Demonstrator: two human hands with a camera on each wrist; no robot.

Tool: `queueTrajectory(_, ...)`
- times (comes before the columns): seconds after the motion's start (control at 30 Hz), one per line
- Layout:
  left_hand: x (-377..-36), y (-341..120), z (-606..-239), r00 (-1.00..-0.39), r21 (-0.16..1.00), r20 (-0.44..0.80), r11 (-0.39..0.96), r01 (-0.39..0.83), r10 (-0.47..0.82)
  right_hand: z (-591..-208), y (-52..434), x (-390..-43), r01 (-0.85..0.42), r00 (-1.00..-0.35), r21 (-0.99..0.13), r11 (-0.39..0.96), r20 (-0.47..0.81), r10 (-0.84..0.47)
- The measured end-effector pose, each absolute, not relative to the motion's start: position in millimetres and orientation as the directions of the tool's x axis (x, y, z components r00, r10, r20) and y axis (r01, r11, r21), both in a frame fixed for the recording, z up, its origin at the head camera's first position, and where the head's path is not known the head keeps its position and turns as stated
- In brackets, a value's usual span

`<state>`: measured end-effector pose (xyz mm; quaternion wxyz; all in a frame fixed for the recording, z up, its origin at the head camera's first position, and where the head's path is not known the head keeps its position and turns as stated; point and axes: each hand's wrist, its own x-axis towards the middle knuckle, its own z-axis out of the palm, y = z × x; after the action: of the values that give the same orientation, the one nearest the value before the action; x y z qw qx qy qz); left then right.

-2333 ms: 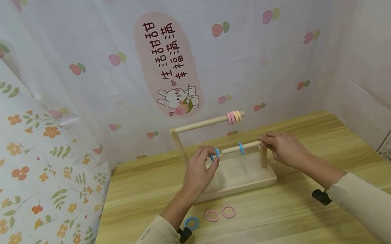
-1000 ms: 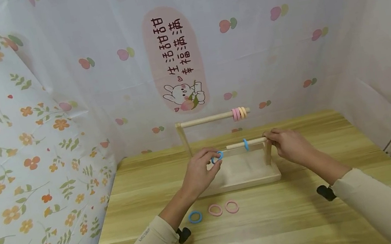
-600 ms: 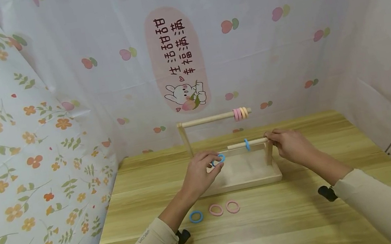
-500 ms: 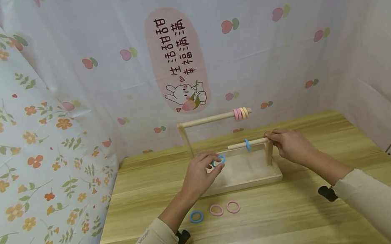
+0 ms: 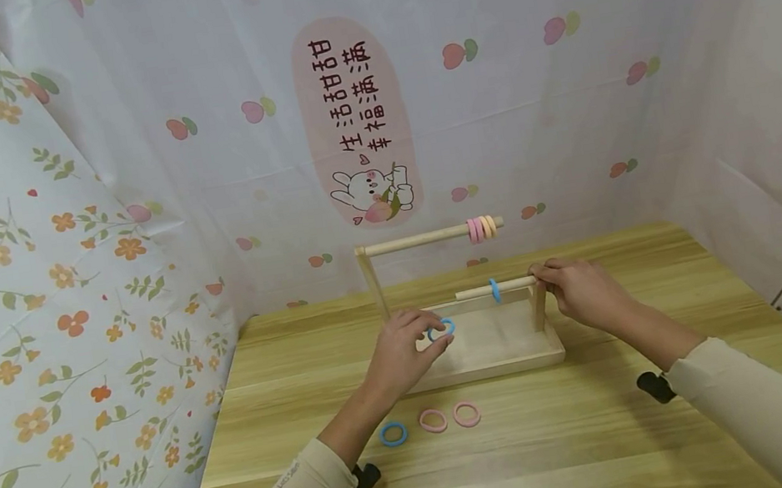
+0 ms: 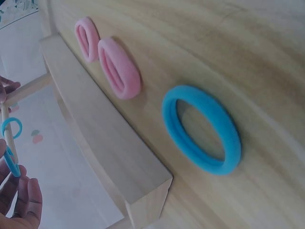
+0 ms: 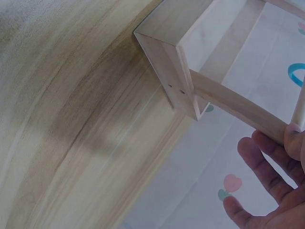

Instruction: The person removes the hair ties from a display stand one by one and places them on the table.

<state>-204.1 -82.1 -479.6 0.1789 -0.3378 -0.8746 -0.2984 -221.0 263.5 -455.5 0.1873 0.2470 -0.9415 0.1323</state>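
Note:
My left hand [image 5: 396, 357] pinches a blue hair tie [image 6: 11, 163] between thumb and fingers. It holds the tie left of and a little below the free end of the lower rod [image 5: 476, 292], over the wooden stand's base. Another blue hair tie [image 5: 495, 290] hangs round the middle of that rod. My right hand [image 5: 584, 295] grips the rod's right end at the top of the short post [image 5: 540, 308]; in the right wrist view its thumb and a finger are at this joint, the other fingers spread below.
Pink and yellow hair ties [image 5: 482, 229] sit near the right end of the upper rod [image 5: 416, 239]. On the table before the stand's base [image 5: 489, 370] lie a blue hair tie [image 6: 209, 109] and two pink ones [image 6: 125, 71]. A patterned curtain [image 5: 533, 130] hangs behind.
My left hand has come down slightly with its blue hair tie, from level with the rod's free end to below it. The right hand keeps its grip; the head view has shifted a little.

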Motion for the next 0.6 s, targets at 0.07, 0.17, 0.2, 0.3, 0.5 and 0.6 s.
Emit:
queueTrajectory(0.07, -202.6, -81.8, -481.2, -0.716, 0.401, 0.495, 0.601, 0.691, 0.493, -455.7, 263.3, -221.2, -0.518, -0.804, -0.159, 0.84, 0.424, -0.416)
queueTrajectory(0.17, -200.1, -81.1, -484.2, -0.724, 0.404, 0.466, 0.606, 0.685, 0.508, -455.9, 263.1, -221.6, -0.524, -0.798, -0.16, 0.837, 0.435, -0.416)
queueTrajectory(0.2, -199.5, -80.8, -485.3, -0.724, 0.404, 0.46, 0.605, 0.686, 0.514, -456.0, 263.2, -221.8, -0.525, -0.796, -0.159, 0.836, 0.439, -0.416)
queueTrajectory(0.3, -198.2, -79.6, -487.5, -0.711, 0.401, 0.457, 0.59, 0.701, 0.534, -456.2, 263.4, -222.2, -0.53, -0.791, -0.158, 0.833, 0.446, -0.418)
queueTrajectory(0.5, -195.0, -77.0, -491.9, -0.698, 0.386, 0.427, 0.583, 0.715, 0.574, -457.3, 264.3, -222.1, -0.532, -0.787, -0.144, 0.835, 0.449, -0.424)
queueTrajectory(0.6, -192.7, -75.6, -494.8, -0.711, 0.384, 0.394, 0.598, 0.703, 0.583, -457.9, 264.9, -221.7, -0.532, -0.785, -0.138, 0.835, 0.449, -0.426)
